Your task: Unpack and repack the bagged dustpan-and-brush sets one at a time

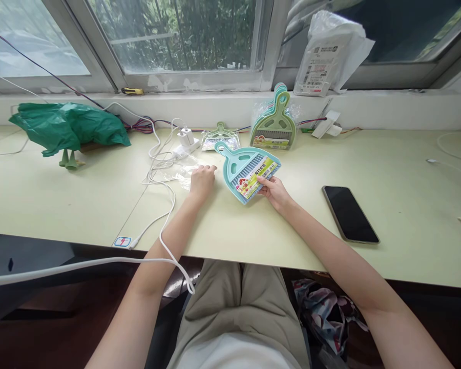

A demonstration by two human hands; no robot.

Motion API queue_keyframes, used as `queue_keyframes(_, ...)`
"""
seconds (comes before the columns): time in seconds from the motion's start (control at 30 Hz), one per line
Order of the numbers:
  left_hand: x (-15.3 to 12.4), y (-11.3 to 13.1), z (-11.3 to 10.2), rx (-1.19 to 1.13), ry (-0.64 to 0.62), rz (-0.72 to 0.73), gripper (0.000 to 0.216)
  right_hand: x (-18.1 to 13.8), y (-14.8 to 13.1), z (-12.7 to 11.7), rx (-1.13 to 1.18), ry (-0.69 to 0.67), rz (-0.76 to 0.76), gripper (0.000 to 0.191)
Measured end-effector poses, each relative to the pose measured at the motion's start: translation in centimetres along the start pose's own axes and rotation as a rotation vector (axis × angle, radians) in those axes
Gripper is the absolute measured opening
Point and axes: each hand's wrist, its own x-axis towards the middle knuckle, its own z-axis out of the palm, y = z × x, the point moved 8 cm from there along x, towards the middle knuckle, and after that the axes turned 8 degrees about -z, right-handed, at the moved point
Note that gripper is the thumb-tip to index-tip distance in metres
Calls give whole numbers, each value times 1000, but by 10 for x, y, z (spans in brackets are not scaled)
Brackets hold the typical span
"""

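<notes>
My right hand (273, 191) grips the lower corner of a small teal dustpan-and-brush set (246, 169) with a colourful label, its handle pointing up and left. My left hand (202, 180) rests on the table just left of it, fingers curled over a clear plastic wrapper (179, 176). Behind stand a stack of green and teal dustpan sets in plastic (274, 123) and a single bagged green set (219, 138).
A black phone (349, 213) lies to the right on the pale green table (407, 205). White cables and a charger (185, 139) trail left and over the front edge. A green plastic bag (69, 125) sits far left. A white parcel (326, 54) leans on the windowsill.
</notes>
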Motion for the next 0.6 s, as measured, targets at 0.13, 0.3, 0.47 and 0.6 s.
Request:
queue_keyframes(0.13,-2,9,3,74,-26,122,38,0,0,0,19,9,8,12)
queue_keyframes(0.3,-8,27,4,140,-27,347,42,0,-1,-1,15,31,6,12)
queue_keyframes(0.47,-9,30,5,148,-30,365,42,0,-3,-4,14,53,10,8)
queue_keyframes(0.6,-7,23,3,191,2,247,39,1,-2,-5,15,57,9,7)
